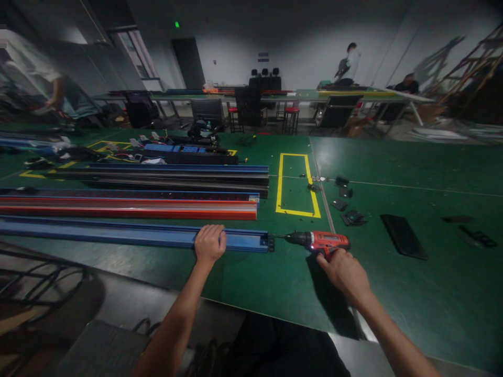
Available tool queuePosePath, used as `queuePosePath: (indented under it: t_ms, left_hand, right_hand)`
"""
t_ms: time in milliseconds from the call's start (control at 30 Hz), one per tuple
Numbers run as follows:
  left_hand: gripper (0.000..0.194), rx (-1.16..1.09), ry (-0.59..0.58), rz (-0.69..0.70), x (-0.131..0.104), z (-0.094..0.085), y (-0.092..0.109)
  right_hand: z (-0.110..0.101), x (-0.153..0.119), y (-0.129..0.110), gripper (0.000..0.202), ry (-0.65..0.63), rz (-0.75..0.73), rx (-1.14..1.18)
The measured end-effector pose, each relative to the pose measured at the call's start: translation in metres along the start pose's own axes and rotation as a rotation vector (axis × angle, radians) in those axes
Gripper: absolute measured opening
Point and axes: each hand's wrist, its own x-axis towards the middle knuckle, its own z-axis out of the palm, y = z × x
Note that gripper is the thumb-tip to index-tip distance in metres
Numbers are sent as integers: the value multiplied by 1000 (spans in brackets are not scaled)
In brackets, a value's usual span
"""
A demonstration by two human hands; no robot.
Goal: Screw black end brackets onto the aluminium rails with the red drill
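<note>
My left hand (210,243) is closed over the long blue metal channel rail (137,231), fingers curled across its top a little short of its right end. The rail lies on the green-topped workbench (393,293), nearest of all the rails to the near edge and running roughly along it; its other end passes out of view at the left. At its right end sits a small black end piece (271,244).

My right hand (346,272) is wrapped round the handle of a red and black cordless drill (330,240), held near the bench's near edge with its chuck pointing left. The thin bit reaches toward the black end piece; whether its tip touches, I cannot tell.

Behind the blue rail, toward the far edge, lies an orange-red metal rail (118,207), and past that a group of dark rails (176,180). A yellow tape rectangle (278,183) marks the bench top just beyond their right ends. To its right are scattered small black parts (353,217), and farther toward the right edge a flat black plate (404,236) lies at a slant. Chairs stand beyond the far edge.
</note>
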Motion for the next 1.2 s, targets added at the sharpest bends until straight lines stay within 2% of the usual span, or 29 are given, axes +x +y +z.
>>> queuePosePath:
  t_ms: [133, 367, 1033, 1200]
  left_hand:
    - [36, 18, 17, 13, -1, 1, 0]
    - [37, 10, 12, 14, -1, 0, 0]
    - [37, 24, 21, 26, -2, 3, -2]
    - [38, 14, 7, 16, -2, 3, -2]
  right_hand:
    - [3, -1, 1, 48, 47, -71, -6]
    - [4, -1, 0, 51, 51, 8, 0]
    - [11, 1, 7, 48, 81, -111, -2]
    - [10, 2, 6, 56, 31, -26, 26]
